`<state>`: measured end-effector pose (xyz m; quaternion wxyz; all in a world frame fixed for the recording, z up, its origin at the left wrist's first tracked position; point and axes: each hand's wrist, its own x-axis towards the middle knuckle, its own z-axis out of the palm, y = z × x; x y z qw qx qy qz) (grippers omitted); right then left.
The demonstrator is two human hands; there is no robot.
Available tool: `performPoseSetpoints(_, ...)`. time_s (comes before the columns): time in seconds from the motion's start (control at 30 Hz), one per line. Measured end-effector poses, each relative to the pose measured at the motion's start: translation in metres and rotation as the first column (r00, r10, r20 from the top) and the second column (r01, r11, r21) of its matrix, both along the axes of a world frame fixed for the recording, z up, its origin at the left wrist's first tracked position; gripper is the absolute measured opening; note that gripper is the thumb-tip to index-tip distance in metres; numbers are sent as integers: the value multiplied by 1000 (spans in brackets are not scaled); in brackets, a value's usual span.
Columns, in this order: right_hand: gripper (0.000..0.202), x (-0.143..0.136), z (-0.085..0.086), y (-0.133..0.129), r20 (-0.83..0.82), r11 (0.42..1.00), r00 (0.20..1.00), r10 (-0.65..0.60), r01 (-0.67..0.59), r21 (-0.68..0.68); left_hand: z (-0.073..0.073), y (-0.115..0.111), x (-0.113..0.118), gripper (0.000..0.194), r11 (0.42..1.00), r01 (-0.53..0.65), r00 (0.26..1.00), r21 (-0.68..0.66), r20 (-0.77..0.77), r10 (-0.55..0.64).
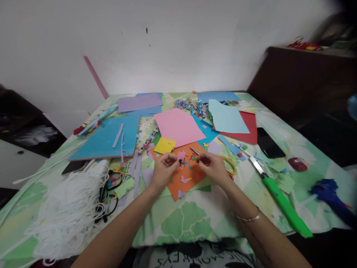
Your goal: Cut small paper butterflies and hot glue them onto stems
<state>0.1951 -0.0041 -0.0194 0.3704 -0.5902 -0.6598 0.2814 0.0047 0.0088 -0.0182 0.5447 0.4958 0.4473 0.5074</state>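
My left hand (pixel 164 169) pinches a small pink paper piece (pixel 181 155) above an orange sheet (pixel 178 190). Opposite it, my right hand (pixel 214 167) has its thumb and fingertips drawn together; whatever is between them is too small to make out. Scissors (pixel 234 167) with yellow and red handles lie behind my right hand, their blades showing past its far side. Small butterfly-shaped paper cutouts (pixel 184 180) and scraps are scattered on the orange sheet. A yellow paper square (pixel 165 145) is just beyond my left hand, and a large pink sheet (pixel 178 126) lies farther back.
White string (pixel 67 212) is heaped at the left, near a blue folder (pixel 106 137). At the right are a green-handled cutter (pixel 287 206), a black phone (pixel 270 143) and a dark blue tool (pixel 331 197). Rolled paper strips (pixel 191 107) and coloured sheets lie toward the wall.
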Motion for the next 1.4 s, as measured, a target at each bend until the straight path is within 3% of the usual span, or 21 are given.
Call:
performPoseSetpoints(0.1, 15, 34, 8, 1, 210, 995, 973, -92, 100, -29, 2, 2, -4, 28, 998, 28, 997, -62, 69, -24)
performPoseSetpoints(0.2, 33, 56, 9, -2, 345, 984, 932, -114, 154, -92, 5, 3, -6, 29, 994, 54, 991, -94, 128, -41)
performPoseSetpoints(0.43, 34, 63, 9, -5, 423, 969, 905, -48, 145, -201, 4, 8, -8, 28, 993, -23, 985, -112, 166, 42)
performPoseSetpoints(0.57, 37, 75, 14, -9, 277, 958, 955, -104, 171, -230, 3, 11, -10, 32, 991, -57, 977, -117, 197, 80)
performPoseSetpoints(0.63, 38, 80, 17, -11, 88, 957, 986, -140, 158, -243, 3, 11, -11, 32, 993, -58, 972, -107, 222, 80)
performPoseSetpoints(0.7, 43, 79, 20, -13, -187, 965, 976, -110, 60, -256, 5, 11, -11, 30, 993, -57, 966, -104, 246, 81)
performPoseSetpoints(0.8, 57, 64, 25, -14, -571, 964, 820, -28, -129, -232, 7, 9, -12, 28, 994, -56, 961, -94, 264, 79)
performPoseSetpoints(0.87, 66, 49, 25, -15, -694, 950, 720, -10, -209, -231, 9, 8, -12, 24, 997, -59, 966, -53, 249, 70)
performPoseSetpoints(1.0, 67, 25, 18, -17, -719, 925, 695, -1, -272, -265, 10, 5, -12, 16, 998, -59, 968, 36, 247, 48)
performPoseSetpoints(1.13, 54, 15, 12, -21, -663, 885, 733, 153, -400, -238, 13, 2, -10, 13, 999, -40, 954, 30, 298, 30)
performPoseSetpoints(1.4, 47, 3, 19, -33, -580, 859, 776, 246, -452, -242, 17, -3, -6, 16, 995, -98, 954, 8, 287, 91)
